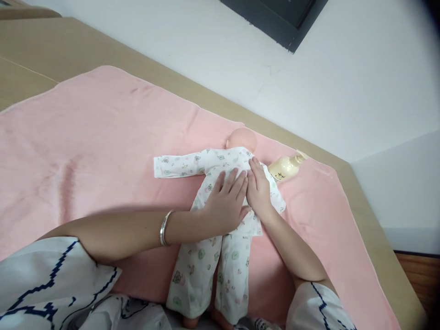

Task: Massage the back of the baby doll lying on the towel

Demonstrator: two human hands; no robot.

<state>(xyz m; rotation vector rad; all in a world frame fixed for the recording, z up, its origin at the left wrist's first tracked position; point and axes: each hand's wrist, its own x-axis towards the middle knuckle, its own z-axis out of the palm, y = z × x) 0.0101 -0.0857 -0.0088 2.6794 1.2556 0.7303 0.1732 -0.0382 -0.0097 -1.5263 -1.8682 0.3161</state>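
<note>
A baby doll point(241, 139) lies on the pink blanket, its bald head away from me and its face not visible. It wears a white long-sleeved top point(220, 160) and matching trousers point(195, 270) with green and pink prints. My left hand point(225, 204) rests flat on the middle of the top, fingers stretched out. My right hand point(258, 187) lies beside it on the top's right side, fingers extended upward and close together. Neither hand grips anything. The doll's feet stick out of the trouser legs near my body.
The pink blanket point(113, 123) covers much of a wooden table point(37, 41). A cream pump bottle point(285, 167) lies on its side just right of the doll's shoulder. Behind the table stands a white wall point(172, 36) with a dark frame point(275, 23).
</note>
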